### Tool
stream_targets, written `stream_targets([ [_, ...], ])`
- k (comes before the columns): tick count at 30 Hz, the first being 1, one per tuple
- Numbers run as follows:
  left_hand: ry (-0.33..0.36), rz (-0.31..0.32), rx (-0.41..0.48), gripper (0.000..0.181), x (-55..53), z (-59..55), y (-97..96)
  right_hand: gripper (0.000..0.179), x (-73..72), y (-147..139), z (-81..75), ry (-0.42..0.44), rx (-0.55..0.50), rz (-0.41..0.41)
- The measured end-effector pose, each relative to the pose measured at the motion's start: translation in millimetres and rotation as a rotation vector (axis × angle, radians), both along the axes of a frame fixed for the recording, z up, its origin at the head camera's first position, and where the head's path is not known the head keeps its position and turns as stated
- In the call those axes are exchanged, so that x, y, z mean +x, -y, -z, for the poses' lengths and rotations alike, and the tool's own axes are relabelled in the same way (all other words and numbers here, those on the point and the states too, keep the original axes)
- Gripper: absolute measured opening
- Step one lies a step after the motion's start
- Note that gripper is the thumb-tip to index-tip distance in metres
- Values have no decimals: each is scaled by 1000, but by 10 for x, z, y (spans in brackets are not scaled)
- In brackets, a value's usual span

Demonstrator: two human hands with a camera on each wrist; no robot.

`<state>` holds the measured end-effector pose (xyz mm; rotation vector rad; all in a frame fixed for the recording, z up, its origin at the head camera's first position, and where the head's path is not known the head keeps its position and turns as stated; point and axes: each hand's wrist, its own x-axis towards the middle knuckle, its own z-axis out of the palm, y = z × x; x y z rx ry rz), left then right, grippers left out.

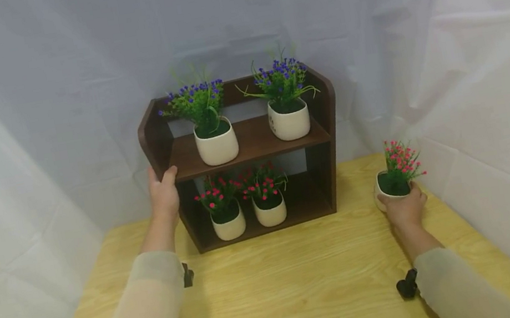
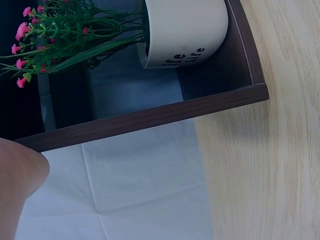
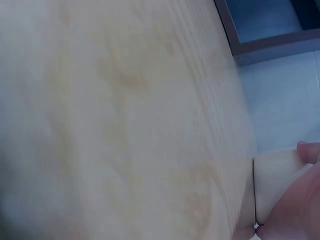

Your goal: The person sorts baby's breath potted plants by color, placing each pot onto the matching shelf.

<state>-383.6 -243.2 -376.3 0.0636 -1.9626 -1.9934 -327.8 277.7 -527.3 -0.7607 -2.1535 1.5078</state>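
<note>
My left hand (image 1: 164, 198) holds the left side panel of a dark brown two-tier wooden shelf (image 1: 259, 155), its thumb at the front edge. At the table's right side, my right hand (image 1: 405, 209) grips the white pot of an artificial plant with pink flowers (image 1: 403, 161). Part of that white pot (image 3: 275, 175) shows under the fingers in the right wrist view. Two purple-flowered potted plants (image 1: 216, 142) (image 1: 289, 119) stand on the upper tier. Below them, two pink-flowered potted plants (image 1: 229, 226) (image 1: 271, 212) stand on the left and middle of the lower tier.
The shelf stands toward the back of a light wooden table (image 1: 277, 290). White cloth (image 1: 68, 72) hangs behind the table and along both sides. Black wrist mounts (image 1: 407, 285) sit at both sleeves.
</note>
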Motion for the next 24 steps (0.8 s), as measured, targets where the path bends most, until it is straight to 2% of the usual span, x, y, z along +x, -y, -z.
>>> stream_targets([
  [8,16,-4,-10,78,3,11,-6,105,112,127,-9,-51,-35,8],
  [12,34,-7,-21,79,-1,18,4,105,190,217,-42,-87,-124,-5],
  [16,43,-16,-31,79,-3,13,10,102,291,335,-92,-138,-219,-48],
  [24,6,-27,-33,73,4,0,-13,100,508,549,-130,-151,-250,-131],
])
